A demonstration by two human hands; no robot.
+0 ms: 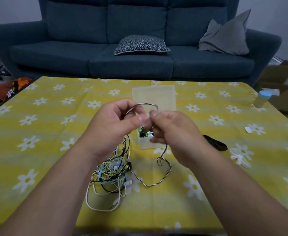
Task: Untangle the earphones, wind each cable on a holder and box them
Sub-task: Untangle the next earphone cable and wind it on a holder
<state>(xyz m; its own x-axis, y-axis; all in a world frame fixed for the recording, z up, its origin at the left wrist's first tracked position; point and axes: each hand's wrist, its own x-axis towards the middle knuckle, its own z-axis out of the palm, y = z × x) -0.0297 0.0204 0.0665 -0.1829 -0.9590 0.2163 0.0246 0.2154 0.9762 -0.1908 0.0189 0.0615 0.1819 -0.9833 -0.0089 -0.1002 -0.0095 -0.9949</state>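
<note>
Left hand (pixel 111 120) and right hand (pixel 170 128) each pinch the striped cable (pixel 146 104), looped between them over the table (pixel 54 133) middle, before the box (pixel 154 99). I judge it light, limp and springy, best gripped clear of the tangle (pixel 112 172).

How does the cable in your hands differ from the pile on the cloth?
The striped cable is one strand, lifted in a loop between the left hand and right hand; the tangled pile is many knotted cables on the tablecloth. The striped cable is dark-and-light banded; the tangled pile mixes white, yellow-green, blue and black. The striped cable's tail lies in open curves; the tangled pile is bunched tight. Both are thin and unwound.
</note>
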